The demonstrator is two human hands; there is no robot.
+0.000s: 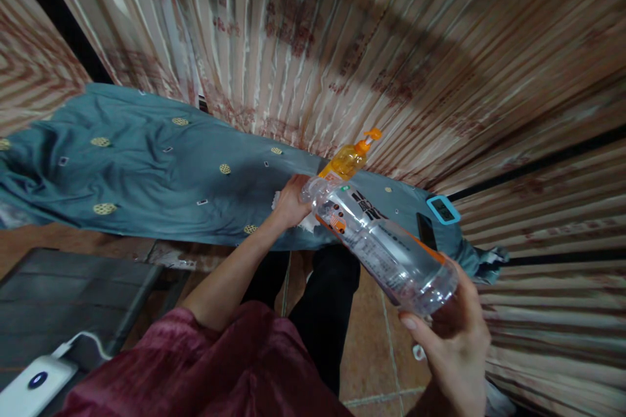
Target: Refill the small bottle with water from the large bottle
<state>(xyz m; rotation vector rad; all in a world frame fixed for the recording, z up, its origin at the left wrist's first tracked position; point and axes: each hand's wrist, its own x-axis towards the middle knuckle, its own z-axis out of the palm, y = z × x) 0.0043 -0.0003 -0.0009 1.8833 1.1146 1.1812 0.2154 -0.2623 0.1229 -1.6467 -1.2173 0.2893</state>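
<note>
Pleated, red-patterned curtains (293, 32) surround a narrow surface draped in a teal cloth (161, 169) with yellow motifs, above a tiled floor (374, 352). The right hand (457, 332) grasps the base of a clear plastic bottle (381, 244) between thumb and fingers. The bottle slants over the near edge of the cloth, neck toward ten o'clock, base toward four. The left hand (292, 202) is at the neck, its fingertips partly hidden; whether they grip cannot be told. White paper (309, 225) lies just beneath that hand. From the bottle's middle, an orange pump bottle (348, 159) stands at eleven o'clock, a blue-framed digital display (443, 210) lies at two, a dark flat slab (425, 231) at three, and a white power bank (24, 394) with a cable at eight, well apart.
</note>
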